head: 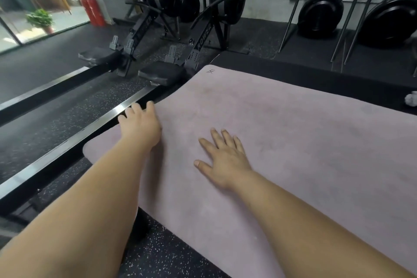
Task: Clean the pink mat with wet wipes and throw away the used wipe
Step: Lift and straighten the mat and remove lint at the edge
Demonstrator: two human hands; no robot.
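Note:
The pink mat (pixel 293 142) lies flat on the dark speckled gym floor and fills the middle and right of the view. My left hand (pixel 141 125) rests on the mat's left edge, its fingers reaching over the edge toward a rower rail. My right hand (pixel 222 156) lies flat on the mat with fingers spread and straight, holding nothing. A crumpled white wipe (pixel 411 99) lies on the floor beyond the mat's far right edge, cut off by the frame.
Two black rowing machines (pixel 203 36) stand left of the mat, their metal rails (pixel 74 142) running along its left edge. Weight plates (pixel 320 14) and bars lean on the back wall. A red fire extinguisher (pixel 92 10) stands by the glass wall.

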